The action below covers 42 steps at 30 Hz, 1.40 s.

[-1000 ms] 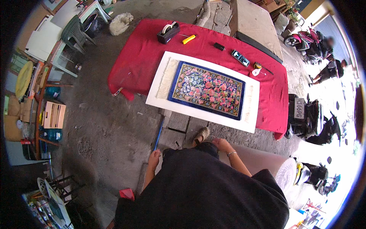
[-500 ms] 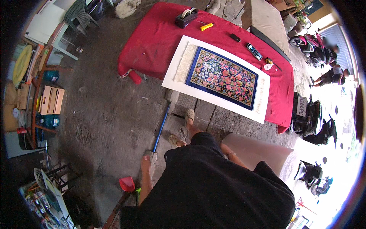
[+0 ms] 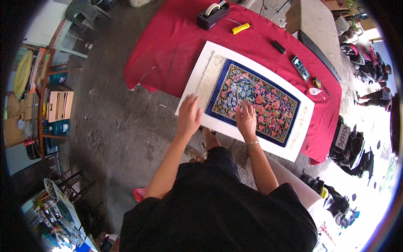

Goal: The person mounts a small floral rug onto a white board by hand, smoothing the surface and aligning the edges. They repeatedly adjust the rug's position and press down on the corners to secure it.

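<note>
A small rug (image 3: 260, 101) with a blue border and pink flowers lies on a white board (image 3: 252, 136). Pale fringe (image 3: 213, 71) spreads from its left end. The board rests on a table under a red cloth (image 3: 168, 50). My left hand (image 3: 189, 116), fingers stretched and apart, is at the board's near left corner by the fringe. Over the rug's near edge is my right hand (image 3: 247, 122), its fingers also spread. Neither holds anything; whether they touch the surface I cannot tell.
Farther back on the cloth are a tape dispenser (image 3: 213, 14), a yellow cutter (image 3: 240, 28), a small black object (image 3: 278, 46), a phone (image 3: 300, 68) and a tape measure (image 3: 316, 82). A big pale roll (image 3: 289, 180) stands to my right, motorbikes (image 3: 352, 147) beyond.
Both my hands have come up from beside my body and reached forward over the board and rug. My view has moved closer to the table.
</note>
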Available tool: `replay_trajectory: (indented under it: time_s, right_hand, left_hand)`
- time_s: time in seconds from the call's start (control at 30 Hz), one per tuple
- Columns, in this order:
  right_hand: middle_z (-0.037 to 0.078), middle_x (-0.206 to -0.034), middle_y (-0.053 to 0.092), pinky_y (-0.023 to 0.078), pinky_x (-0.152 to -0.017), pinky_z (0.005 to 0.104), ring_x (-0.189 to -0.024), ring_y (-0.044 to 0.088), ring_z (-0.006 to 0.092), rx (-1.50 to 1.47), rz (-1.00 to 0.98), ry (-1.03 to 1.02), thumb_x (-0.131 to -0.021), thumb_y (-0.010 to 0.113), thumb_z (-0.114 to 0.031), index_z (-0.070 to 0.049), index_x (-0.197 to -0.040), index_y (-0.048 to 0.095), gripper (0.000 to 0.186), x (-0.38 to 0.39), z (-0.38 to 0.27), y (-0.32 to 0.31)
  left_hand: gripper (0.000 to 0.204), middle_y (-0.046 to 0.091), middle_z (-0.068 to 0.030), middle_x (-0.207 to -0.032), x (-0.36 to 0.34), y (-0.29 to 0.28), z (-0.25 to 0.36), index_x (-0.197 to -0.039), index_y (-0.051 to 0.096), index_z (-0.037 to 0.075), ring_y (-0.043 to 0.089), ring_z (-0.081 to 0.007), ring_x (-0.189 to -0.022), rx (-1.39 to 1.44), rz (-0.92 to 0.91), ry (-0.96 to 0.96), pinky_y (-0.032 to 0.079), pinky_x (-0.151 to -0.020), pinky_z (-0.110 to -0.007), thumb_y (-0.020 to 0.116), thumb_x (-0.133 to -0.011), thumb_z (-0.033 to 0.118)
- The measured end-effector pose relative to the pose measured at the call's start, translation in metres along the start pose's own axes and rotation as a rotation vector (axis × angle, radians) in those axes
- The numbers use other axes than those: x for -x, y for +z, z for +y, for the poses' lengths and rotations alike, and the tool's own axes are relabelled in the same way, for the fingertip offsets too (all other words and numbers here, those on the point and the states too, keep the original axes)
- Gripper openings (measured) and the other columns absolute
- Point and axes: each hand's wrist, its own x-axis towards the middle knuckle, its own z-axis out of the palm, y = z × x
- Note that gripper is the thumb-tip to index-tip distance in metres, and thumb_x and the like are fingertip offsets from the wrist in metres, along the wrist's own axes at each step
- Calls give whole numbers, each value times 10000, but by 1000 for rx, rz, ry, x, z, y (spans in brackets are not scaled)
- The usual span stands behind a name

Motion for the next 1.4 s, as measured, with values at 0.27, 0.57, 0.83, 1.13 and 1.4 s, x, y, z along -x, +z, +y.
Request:
replay_trajectory:
  time_s: [0.27, 0.57, 0.83, 1.13, 1.4]
  right_hand:
    - [217, -1598, 290, 244, -1204, 499, -1479, 269, 387, 66, -132, -30, -982, 575, -302, -35, -1533, 327, 661, -55, 26, 44]
    - [211, -1594, 304, 233, -1208, 497, -1482, 266, 389, 57, -216, 44, -973, 565, -306, -21, -1519, 355, 651, -64, 31, 43]
    - [212, -1586, 321, 250, -1199, 510, -1470, 288, 397, 28, -200, 45, -970, 573, -311, -19, -1510, 370, 646, -65, 26, 46]
    - [195, -1388, 528, 398, -1087, 488, -1307, 488, 380, -135, 31, 288, -874, 667, -89, -51, -1384, 493, 540, -22, 71, -17]
    - [231, -1390, 498, 378, -1118, 439, -1316, 466, 383, 310, 137, 1174, -834, 716, -60, 33, -1394, 403, 648, 216, 228, -146]
  left_hand:
    - [625, 324, -164, -1596, -117, 98, -9, -1542, 319, 37, 291, -349, -1480, -152, -219, 140, 248, -1197, -501, 509, -1004, 291]
    - [762, 187, -180, -1650, -91, 74, -40, -1579, 203, 12, 161, -365, -1525, -331, -426, -44, 177, -1219, -528, 473, -991, 413]
    - [545, 519, -240, -1375, -58, 3, -94, -1432, 451, -1, 491, -398, -1291, -147, -117, -388, 385, -1082, -494, 564, -978, 279]
    - [786, 512, -237, -1367, -3, -29, -65, -1437, 415, 4, 528, -407, -1243, 80, -480, -497, 427, -1047, -473, 792, -811, 296]
    - [927, 492, -248, -1399, 9, -36, -77, -1443, 377, -12, 455, -421, -1313, -182, -684, -366, 387, -1082, -497, 849, -730, 347]
